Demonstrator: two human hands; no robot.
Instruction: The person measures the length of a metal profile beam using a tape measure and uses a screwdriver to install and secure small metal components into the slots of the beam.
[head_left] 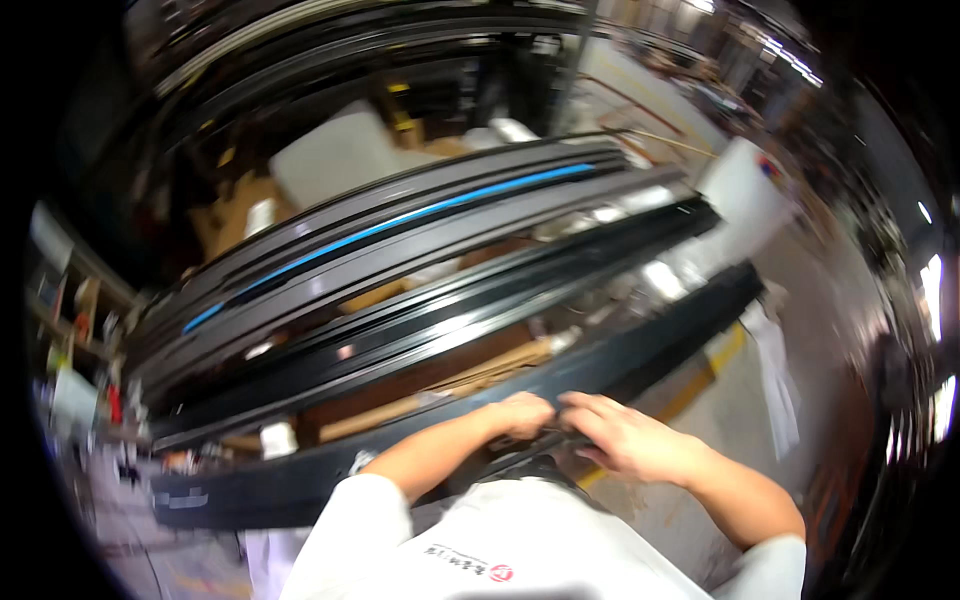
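Close in front of my white shirt, both hands are brought together at the near edge of a long dark panel. My left hand is closed, its fingers curled around something I cannot make out. Just to its right, my right hand is also closed, thumb and fingers bent toward a small dark thing between the hands. Motion blur and the fingers hide what that is. Beyond the panel lies a long glossy black profile. Farther back is a grey profile with a bright blue strip along it.
Cardboard pieces show between the long profiles. A white sheet sits behind them, and a white roll stands at their right end. Dark racks of long stock fill the back. Shelves stand at the left.
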